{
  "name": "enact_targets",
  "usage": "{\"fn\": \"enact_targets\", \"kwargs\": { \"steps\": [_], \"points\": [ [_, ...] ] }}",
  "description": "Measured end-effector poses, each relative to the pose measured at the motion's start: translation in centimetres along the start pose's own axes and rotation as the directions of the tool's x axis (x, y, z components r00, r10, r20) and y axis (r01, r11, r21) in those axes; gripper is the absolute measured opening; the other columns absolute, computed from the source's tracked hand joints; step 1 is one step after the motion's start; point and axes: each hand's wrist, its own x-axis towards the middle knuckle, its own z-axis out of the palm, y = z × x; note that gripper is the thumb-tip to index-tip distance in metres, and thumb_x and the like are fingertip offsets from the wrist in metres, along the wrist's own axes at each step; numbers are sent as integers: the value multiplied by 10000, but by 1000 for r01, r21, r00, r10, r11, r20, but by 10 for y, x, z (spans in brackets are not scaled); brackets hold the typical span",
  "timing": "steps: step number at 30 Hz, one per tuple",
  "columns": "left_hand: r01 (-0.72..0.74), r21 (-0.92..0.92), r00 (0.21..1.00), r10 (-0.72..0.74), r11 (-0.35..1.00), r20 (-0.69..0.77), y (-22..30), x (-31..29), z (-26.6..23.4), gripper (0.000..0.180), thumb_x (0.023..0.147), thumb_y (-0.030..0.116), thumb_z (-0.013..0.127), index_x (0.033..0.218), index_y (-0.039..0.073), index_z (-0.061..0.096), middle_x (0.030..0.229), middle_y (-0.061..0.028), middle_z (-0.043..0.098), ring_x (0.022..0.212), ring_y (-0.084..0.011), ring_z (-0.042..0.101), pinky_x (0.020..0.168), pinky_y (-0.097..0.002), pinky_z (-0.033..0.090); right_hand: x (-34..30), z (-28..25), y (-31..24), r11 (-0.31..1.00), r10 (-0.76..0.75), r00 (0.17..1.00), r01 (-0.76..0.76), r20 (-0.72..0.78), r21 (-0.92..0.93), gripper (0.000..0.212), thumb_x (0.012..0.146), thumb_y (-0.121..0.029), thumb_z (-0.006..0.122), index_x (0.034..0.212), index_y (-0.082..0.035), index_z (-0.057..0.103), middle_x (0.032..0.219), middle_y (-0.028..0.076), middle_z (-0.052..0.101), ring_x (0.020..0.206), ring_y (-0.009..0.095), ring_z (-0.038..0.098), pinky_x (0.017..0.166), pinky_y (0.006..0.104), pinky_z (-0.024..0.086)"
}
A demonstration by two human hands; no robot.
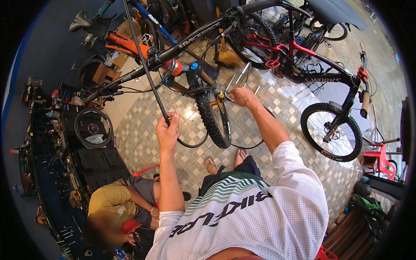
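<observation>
Bicycle workshop: several bicycles [197, 39], a detached wheel [92, 128] at left, and a dark tool board [48, 178] bearing what appear to be wrenches [67, 234].

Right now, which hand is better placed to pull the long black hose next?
Probably the left: the left hand is wrapped around the black hose, while the right hand is busy over by the knobbly tyre.
</observation>
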Motion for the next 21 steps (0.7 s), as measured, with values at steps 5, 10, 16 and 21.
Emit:
{"fn": "enact_targets", "kwargs": {
  "steps": [5,10,16,21],
  "points": [
    [11,5,999,-10,1000,-43,-3,-3,3,181,977,234,668,1006,82,575,643,78,423,511,-14,356,437,-196,277,-27,-29,-24,997,-30,1000,30,-1,75,380,951,-428,570,1178,-153,699,1041,190,715,986,400,675,846,502,538],
    [18,6,999,-18,1000,-32,-3,0,10,181,973,236,672,1011,88,576,650,81,430,514,-16,364,437,-199,276,-45,-43,-28,968,-131,964,175,-231,182,393,954,-421,564,1183,-130,696,1025,207,709,977,409,666,845,501,532],
    [-4,34,1000,5,999,-28,1,-3,22,180,971,235,672,1005,86,577,649,79,432,524,-19,374,443,-201,278,-50,-55,-35,980,-50,974,90,-222,175,370,953,-402,562,1136,-116,708,1010,213,710,961,410,671,836,507,534],
    [-8,45,1000,9,999,-22,0,-5,24,176,975,229,667,1003,81,576,649,76,433,523,-19,376,443,-202,282,-38,-46,-28,996,-17,988,31,-155,87,370,938,-421,580,1097,-119,724,996,215,712,944,416,677,832,505,541]
  ]
}}
